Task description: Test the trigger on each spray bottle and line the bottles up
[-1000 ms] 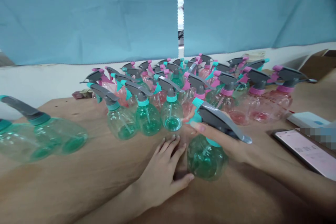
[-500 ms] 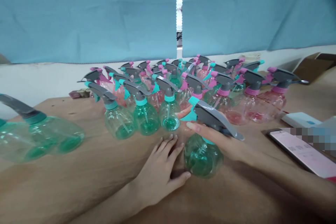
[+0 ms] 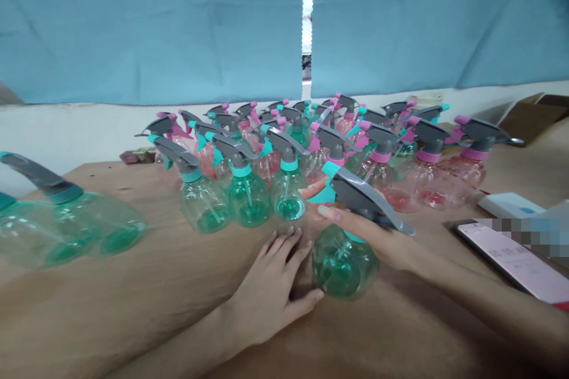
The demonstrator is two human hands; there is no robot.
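My right hand (image 3: 373, 234) is wrapped round the neck of a green spray bottle (image 3: 344, 269), just under its grey sprayer head with turquoise nozzle and trigger. This bottle stands upright or nearly so; I cannot tell whether its base touches the table. My left hand (image 3: 271, 290) lies palm down on the wooden table (image 3: 178, 302), fingers spread, its thumb tip close to the bottle's lower left side. Just beyond the hands is another green spray bottle (image 3: 288, 192), with a green one (image 3: 249, 201) to its left.
Several pink and green spray bottles crowd the back of the table, among them a pink bottle (image 3: 429, 183). More green bottles (image 3: 95, 225) stand at the left. A phone (image 3: 511, 257) and a white box (image 3: 511, 204) lie at right, a cardboard box (image 3: 528, 118) behind.
The view has shifted very slightly. Both hands and the held spray bottle keep practically the same places.
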